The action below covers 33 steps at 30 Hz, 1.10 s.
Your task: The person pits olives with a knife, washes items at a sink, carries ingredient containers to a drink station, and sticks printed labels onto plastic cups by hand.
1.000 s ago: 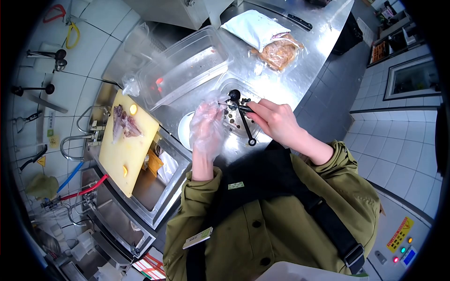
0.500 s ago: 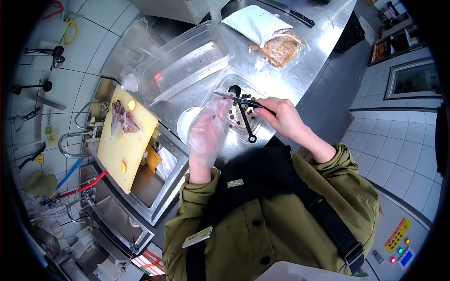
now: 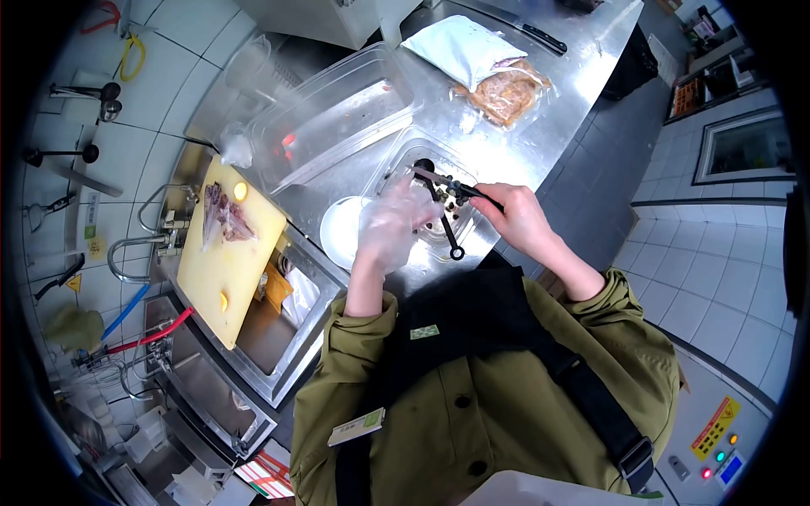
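Observation:
My right hand is closed on the black handle of a small knife, whose blade points left over a clear tray. Small dark round pieces lie in that tray. A black spoon rests across it, bowl at the back and ringed handle end toward me. My left hand, in a loose clear plastic glove, is over the tray's left side, its fingers blurred by motion. A white bowl stands just left of it.
A large clear container stands behind on the steel counter. Right of it lie a white bag, a wrapped brown item and a black-handled knife. A yellow cutting board with lemon pieces and a bagged purplish item spans the sink.
The knife came into clear view over the tray, and its tip now sits further right. My left hand has moved slightly right and toward me, uncovering more of the white bowl.

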Each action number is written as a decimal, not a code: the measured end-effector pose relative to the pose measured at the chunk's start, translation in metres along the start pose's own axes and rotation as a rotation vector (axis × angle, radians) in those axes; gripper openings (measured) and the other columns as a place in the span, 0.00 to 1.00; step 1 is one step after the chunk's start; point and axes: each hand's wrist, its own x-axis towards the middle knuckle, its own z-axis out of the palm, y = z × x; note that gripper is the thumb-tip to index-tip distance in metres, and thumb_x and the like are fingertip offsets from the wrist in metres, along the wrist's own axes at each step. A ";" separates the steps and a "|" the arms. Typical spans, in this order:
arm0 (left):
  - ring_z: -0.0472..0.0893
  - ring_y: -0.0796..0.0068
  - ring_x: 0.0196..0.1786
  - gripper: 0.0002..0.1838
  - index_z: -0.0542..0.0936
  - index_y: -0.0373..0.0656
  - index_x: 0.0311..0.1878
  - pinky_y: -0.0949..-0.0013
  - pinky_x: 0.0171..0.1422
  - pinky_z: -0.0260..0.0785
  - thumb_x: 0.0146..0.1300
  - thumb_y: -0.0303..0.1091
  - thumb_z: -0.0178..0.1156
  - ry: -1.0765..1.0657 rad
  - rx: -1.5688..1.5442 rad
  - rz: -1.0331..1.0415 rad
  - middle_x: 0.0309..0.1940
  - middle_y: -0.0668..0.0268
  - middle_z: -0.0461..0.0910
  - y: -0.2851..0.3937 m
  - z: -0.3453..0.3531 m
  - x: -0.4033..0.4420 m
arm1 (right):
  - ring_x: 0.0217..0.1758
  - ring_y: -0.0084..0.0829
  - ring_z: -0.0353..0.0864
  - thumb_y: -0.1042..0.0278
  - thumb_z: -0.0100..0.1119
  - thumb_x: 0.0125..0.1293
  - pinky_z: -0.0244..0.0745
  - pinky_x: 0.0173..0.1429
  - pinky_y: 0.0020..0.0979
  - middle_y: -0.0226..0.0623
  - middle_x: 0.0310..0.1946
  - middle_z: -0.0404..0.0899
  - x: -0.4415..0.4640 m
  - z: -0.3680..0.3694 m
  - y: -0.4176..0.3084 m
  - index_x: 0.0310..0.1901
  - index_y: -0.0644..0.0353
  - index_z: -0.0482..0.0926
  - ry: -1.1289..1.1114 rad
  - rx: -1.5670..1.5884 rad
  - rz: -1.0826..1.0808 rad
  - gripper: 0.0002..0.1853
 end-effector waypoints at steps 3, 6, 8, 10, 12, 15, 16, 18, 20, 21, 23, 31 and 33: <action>0.68 0.57 0.57 0.22 0.65 0.25 0.50 0.62 0.64 0.60 0.65 0.38 0.47 0.086 -0.975 -0.210 0.51 0.49 0.69 0.039 0.003 0.003 | 0.27 0.46 0.76 0.67 0.58 0.55 0.70 0.31 0.38 0.46 0.23 0.76 -0.002 0.003 -0.001 0.33 0.63 0.79 -0.030 -0.007 0.045 0.08; 0.67 0.58 0.58 0.27 0.62 0.27 0.53 0.61 0.66 0.57 0.65 0.46 0.46 0.084 -1.202 -0.160 0.52 0.48 0.67 0.039 0.000 0.000 | 0.27 0.46 0.76 0.67 0.58 0.55 0.70 0.31 0.38 0.47 0.23 0.76 -0.002 0.005 -0.002 0.33 0.63 0.78 -0.074 -0.013 0.045 0.08; 0.66 0.58 0.59 0.32 0.58 0.26 0.55 0.62 0.67 0.55 0.65 0.51 0.44 0.083 -1.230 -0.175 0.53 0.47 0.66 0.036 -0.004 -0.004 | 0.27 0.45 0.76 0.68 0.58 0.55 0.70 0.31 0.37 0.47 0.24 0.76 -0.001 0.004 -0.003 0.34 0.64 0.78 -0.056 -0.031 0.029 0.09; 0.65 0.58 0.60 0.35 0.56 0.26 0.57 0.62 0.67 0.54 0.64 0.54 0.43 0.155 -1.247 -0.184 0.56 0.47 0.63 0.039 -0.004 -0.008 | 0.26 0.43 0.76 0.70 0.57 0.57 0.70 0.30 0.34 0.47 0.25 0.77 -0.001 -0.001 -0.004 0.37 0.66 0.78 -0.015 -0.031 0.001 0.10; 0.63 0.58 0.61 0.38 0.53 0.26 0.60 0.63 0.67 0.53 0.64 0.57 0.41 0.210 -1.263 -0.203 0.58 0.47 0.60 0.044 -0.004 -0.009 | 0.27 0.44 0.76 0.70 0.57 0.55 0.70 0.31 0.36 0.46 0.24 0.76 -0.003 -0.004 -0.013 0.35 0.65 0.78 -0.053 0.060 -0.074 0.08; 0.61 0.59 0.63 0.41 0.49 0.26 0.63 0.63 0.68 0.52 0.64 0.59 0.36 0.231 -1.286 -0.237 0.62 0.46 0.56 0.057 -0.001 -0.006 | 0.27 0.44 0.75 0.70 0.57 0.54 0.70 0.31 0.37 0.44 0.23 0.75 -0.005 -0.002 -0.018 0.35 0.64 0.77 -0.070 0.094 -0.159 0.08; 0.60 0.59 0.64 0.42 0.48 0.26 0.63 0.63 0.68 0.52 0.64 0.60 0.35 0.225 -1.290 -0.235 0.62 0.46 0.56 0.063 0.000 -0.006 | 0.27 0.44 0.75 0.70 0.58 0.54 0.70 0.30 0.37 0.44 0.23 0.75 -0.005 -0.001 -0.018 0.35 0.64 0.77 -0.063 0.101 -0.173 0.08; 0.59 0.59 0.64 0.42 0.47 0.26 0.64 0.64 0.68 0.51 0.64 0.60 0.33 0.207 -1.305 -0.222 0.62 0.46 0.55 0.067 0.000 -0.006 | 0.26 0.44 0.75 0.70 0.58 0.54 0.69 0.30 0.37 0.43 0.23 0.75 -0.005 0.001 -0.019 0.36 0.64 0.77 -0.059 0.085 -0.200 0.08; 0.59 0.59 0.65 0.42 0.47 0.25 0.64 0.64 0.69 0.49 0.65 0.60 0.32 0.182 -1.326 -0.202 0.63 0.46 0.55 0.068 0.000 -0.005 | 0.26 0.44 0.75 0.69 0.58 0.54 0.69 0.29 0.37 0.43 0.23 0.75 -0.004 0.001 -0.018 0.36 0.63 0.77 -0.061 0.038 -0.224 0.09; 0.58 0.59 0.65 0.42 0.48 0.25 0.63 0.64 0.69 0.49 0.65 0.60 0.31 0.171 -1.338 -0.195 0.63 0.46 0.55 0.067 0.000 -0.005 | 0.25 0.43 0.75 0.69 0.58 0.54 0.69 0.28 0.37 0.42 0.22 0.75 -0.005 0.002 -0.017 0.36 0.62 0.77 -0.049 0.020 -0.237 0.09; 0.58 0.58 0.65 0.41 0.49 0.25 0.63 0.63 0.70 0.48 0.66 0.59 0.29 0.150 -1.364 -0.181 0.63 0.45 0.54 0.066 -0.001 -0.005 | 0.23 0.42 0.75 0.68 0.59 0.55 0.69 0.27 0.37 0.40 0.22 0.74 -0.005 0.004 -0.014 0.36 0.61 0.78 -0.026 -0.019 -0.264 0.09; 0.59 0.56 0.65 0.36 0.52 0.24 0.61 0.62 0.69 0.50 0.68 0.54 0.29 0.138 -1.327 -0.117 0.62 0.44 0.55 0.070 0.004 -0.009 | 0.17 0.36 0.72 0.68 0.59 0.55 0.67 0.20 0.32 0.35 0.21 0.73 -0.007 0.004 -0.022 0.38 0.61 0.78 0.047 -0.237 -0.365 0.10; 0.59 0.56 0.65 0.36 0.53 0.24 0.61 0.62 0.69 0.51 0.68 0.54 0.30 0.161 -1.309 -0.140 0.62 0.44 0.56 0.073 0.005 -0.009 | 0.17 0.35 0.72 0.68 0.60 0.55 0.66 0.19 0.32 0.34 0.20 0.72 -0.008 0.005 -0.023 0.38 0.60 0.77 0.052 -0.276 -0.390 0.10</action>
